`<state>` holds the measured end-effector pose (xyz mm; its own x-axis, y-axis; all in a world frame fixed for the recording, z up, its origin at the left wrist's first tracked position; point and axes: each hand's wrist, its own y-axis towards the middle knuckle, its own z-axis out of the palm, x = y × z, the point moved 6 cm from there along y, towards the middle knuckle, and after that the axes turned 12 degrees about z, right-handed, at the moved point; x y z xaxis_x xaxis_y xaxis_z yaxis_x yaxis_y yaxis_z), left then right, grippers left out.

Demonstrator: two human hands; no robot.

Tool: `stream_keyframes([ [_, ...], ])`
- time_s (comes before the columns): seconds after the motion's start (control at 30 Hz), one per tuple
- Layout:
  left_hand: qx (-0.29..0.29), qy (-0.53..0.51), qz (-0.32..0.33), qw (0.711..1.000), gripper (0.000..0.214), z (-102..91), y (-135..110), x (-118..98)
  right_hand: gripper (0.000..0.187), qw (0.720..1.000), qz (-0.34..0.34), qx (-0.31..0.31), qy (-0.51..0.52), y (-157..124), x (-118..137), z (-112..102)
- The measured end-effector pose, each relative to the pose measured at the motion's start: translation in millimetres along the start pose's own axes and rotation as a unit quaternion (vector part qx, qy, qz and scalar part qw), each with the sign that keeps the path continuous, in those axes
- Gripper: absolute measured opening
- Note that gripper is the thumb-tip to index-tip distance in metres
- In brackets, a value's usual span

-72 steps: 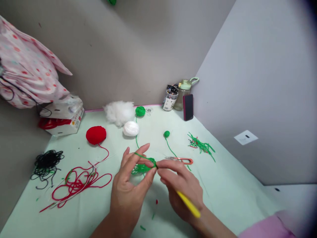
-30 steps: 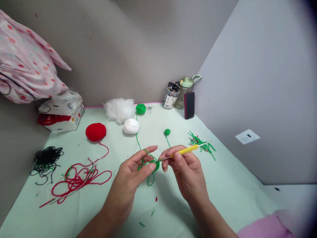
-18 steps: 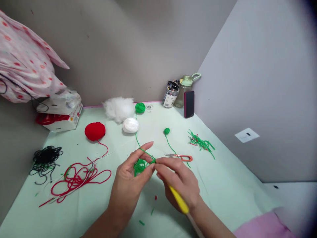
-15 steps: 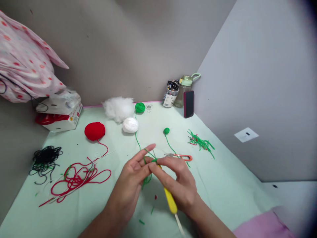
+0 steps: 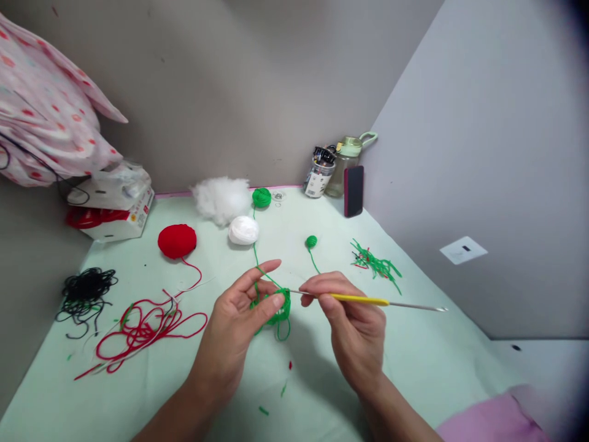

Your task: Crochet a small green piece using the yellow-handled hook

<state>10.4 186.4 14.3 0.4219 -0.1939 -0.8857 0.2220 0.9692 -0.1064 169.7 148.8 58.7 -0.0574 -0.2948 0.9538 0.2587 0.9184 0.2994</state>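
Note:
Between thumb and fingers, my left hand (image 5: 239, 316) pinches a small green crochet piece (image 5: 281, 310), with a loop of yarn hanging below it. Green yarn runs over my raised left index finger and back to the green yarn ball (image 5: 262, 197). My right hand (image 5: 352, 319) grips a crochet hook (image 5: 363, 299) by its yellow handle, closed like on a pen. The hook lies nearly level, its left tip at the top edge of the green piece. Its other metal end points right. Part of the piece is hidden behind my left thumb.
Left lie a red yarn ball (image 5: 177, 241), tangled red yarn (image 5: 147, 331) and black yarn (image 5: 87, 287). Behind are a white yarn ball (image 5: 243, 230) and fluffy stuffing (image 5: 221, 199). Right are a small green ball (image 5: 311, 242), green scraps (image 5: 377, 265), a phone (image 5: 354, 191) and a bottle (image 5: 345, 169).
The hook has swung from steeply slanted to nearly level. My right hand has moved right, away from my left fingers, and the green piece now shows more. The orange snips are now hidden behind my right hand.

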Motion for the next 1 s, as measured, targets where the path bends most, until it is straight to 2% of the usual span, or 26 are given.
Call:
stream_keyframes([
  [0.13, -0.007, 0.003, 0.013, 1.000, 0.035, -1.9, 1, -4, 0.017, 0.996, 0.056, -0.003, 0.073, 2, -10, -8],
  [0.2, -0.011, -0.001, 0.013, 1.000, 0.036, -1.1, 0, -3, 0.016, 0.988, 0.093, 0.008, 0.121, 5, -17, -7],
  [0.27, -0.004, -0.004, 0.006, 1.000, 0.040, 1.5, -2, 1, 0.015, 0.987, 0.098, 0.030, 0.125, 7, -19, -2],
  [0.4, 0.020, -0.006, -0.011, 1.000, 0.039, 8.1, -4, 11, 0.013, 0.998, 0.045, 0.028, 0.034, 5, -13, 6],
  [0.53, -0.013, -0.035, -0.014, 0.999, 0.044, 8.7, -2, 16, 0.026, 0.994, -0.042, 0.011, -0.101, -8, -5, 9],
  [0.6, -0.004, -0.086, -0.055, 0.995, 0.045, 11.8, -1, 20, 0.036, 0.980, -0.105, 0.018, -0.171, -13, 0, 11],
  [0.67, 0.006, -0.138, -0.099, 0.986, 0.040, 13.6, -1, 22, 0.038, 0.978, -0.119, 0.015, -0.173, -12, 2, 7],
  [0.7, 0.006, -0.152, -0.113, 0.982, 0.037, 12.7, -1, 22, 0.033, 0.985, -0.096, 0.006, -0.143, -9, 0, 3],
  [0.77, -0.008, -0.152, -0.116, 0.982, 0.035, 7.6, 0, 20, 0.022, 0.999, -0.007, -0.012, -0.042, -1, -9, -5],
  [0.83, -0.014, -0.117, -0.095, 0.988, 0.037, 3.5, 0, 18, 0.016, 0.996, 0.074, -0.004, 0.050, 4, -19, -6],
  [0.9, -0.003, -0.077, -0.062, 0.995, 0.036, 4.5, -1, 18, 0.015, 0.991, 0.103, 0.023, 0.082, 6, -24, 0],
  [1.0, 0.026, -0.035, -0.031, 0.999, 0.028, 11.6, -2, 17, 0.014, 0.990, 0.111, 0.034, 0.077, 6, -26, 4],
])
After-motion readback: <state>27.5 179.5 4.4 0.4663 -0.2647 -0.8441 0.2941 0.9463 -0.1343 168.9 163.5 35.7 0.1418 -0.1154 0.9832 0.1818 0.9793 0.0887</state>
